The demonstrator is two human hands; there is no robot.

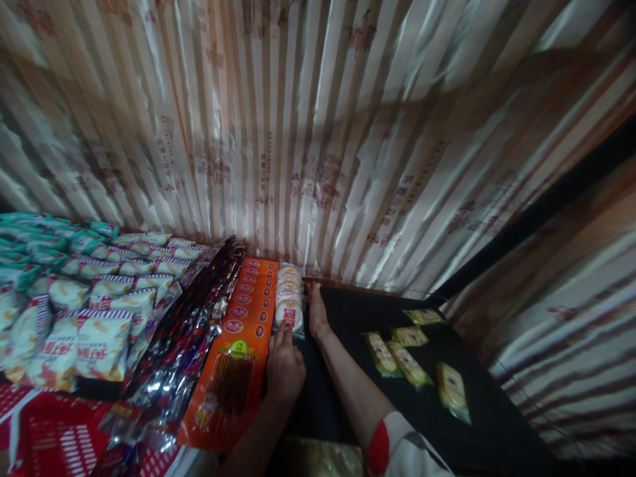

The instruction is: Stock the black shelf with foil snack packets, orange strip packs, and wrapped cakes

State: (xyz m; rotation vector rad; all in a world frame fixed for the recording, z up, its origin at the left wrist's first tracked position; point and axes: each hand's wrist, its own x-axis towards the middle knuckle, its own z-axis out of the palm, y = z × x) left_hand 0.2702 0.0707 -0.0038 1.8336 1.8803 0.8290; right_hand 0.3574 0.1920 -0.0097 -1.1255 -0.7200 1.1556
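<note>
A short row of white snack packets (289, 291) in clear wrapping stands on the black tabletop, beside a row of orange packs (256, 298). My left hand (285, 363) is at the near end of this row. Its bent fingertips press on the frontmost white packet, and the thumb is hidden. Along the right side of the row lies my right hand (318, 311), stretched out flat with its edge toward the table. It is close beside the packets; whether it touches them I cannot tell.
Several yellow wrapped packets (407, 363) lie scattered on the black tabletop (348, 318) to the right. Dark shiny packs (183, 338), white-and-orange snack bags (102, 344) and green bags (40, 238) fill the left. A red basket (59, 430) is at lower left. Printed, pleated sheeting (308, 132) hangs behind.
</note>
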